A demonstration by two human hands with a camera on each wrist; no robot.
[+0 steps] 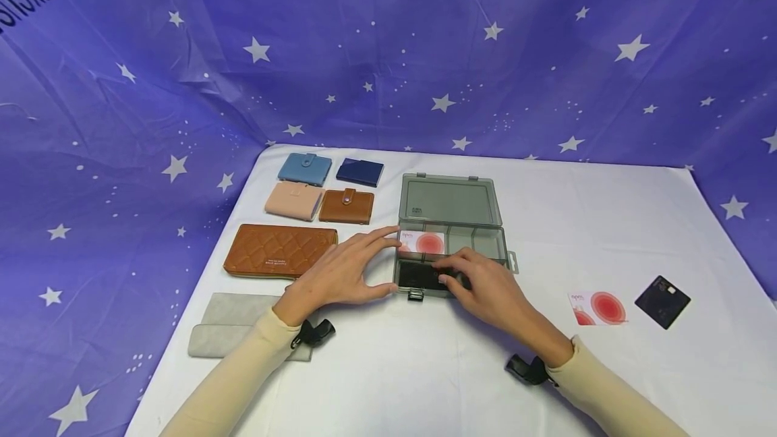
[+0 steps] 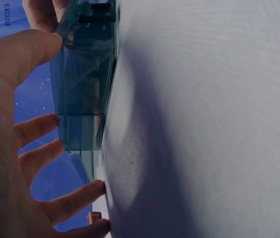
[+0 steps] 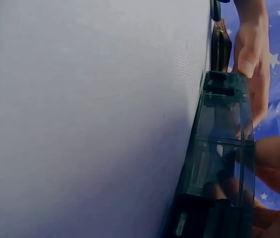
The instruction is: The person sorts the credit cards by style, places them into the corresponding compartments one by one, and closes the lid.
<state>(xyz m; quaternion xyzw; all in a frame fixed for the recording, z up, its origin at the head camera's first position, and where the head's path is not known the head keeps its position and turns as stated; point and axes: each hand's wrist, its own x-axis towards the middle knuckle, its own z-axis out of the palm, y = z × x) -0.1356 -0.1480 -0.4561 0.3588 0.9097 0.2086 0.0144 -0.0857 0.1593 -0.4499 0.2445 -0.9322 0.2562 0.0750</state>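
Note:
A translucent grey-green divided box (image 1: pixel 450 199) lies with its lid folded back, away from me. My left hand (image 1: pixel 346 275) is spread along the box's left side, thumb by the front corner and fingertips at the side wall. My right hand (image 1: pixel 488 288) reaches into the front compartment, where thumb and forefinger pinch the right end of a black card (image 1: pixel 415 275). A white card with red circles (image 1: pixel 421 242) lies in the back left compartment. Through the clear wall (image 3: pixel 219 121) in the right wrist view, the right fingertips show inside; the left wrist view shows the left thumb (image 2: pixel 40 52) touching the rim.
On the right lie another red-circle card (image 1: pixel 597 307) and a black square card (image 1: pixel 663 301). To the left are blue (image 1: pixel 305 168), navy (image 1: pixel 360 172), pink (image 1: pixel 294 199) and brown (image 1: pixel 347 208) small wallets, a quilted brown wallet (image 1: pixel 273 248) and a grey wallet (image 1: pixel 227 309).

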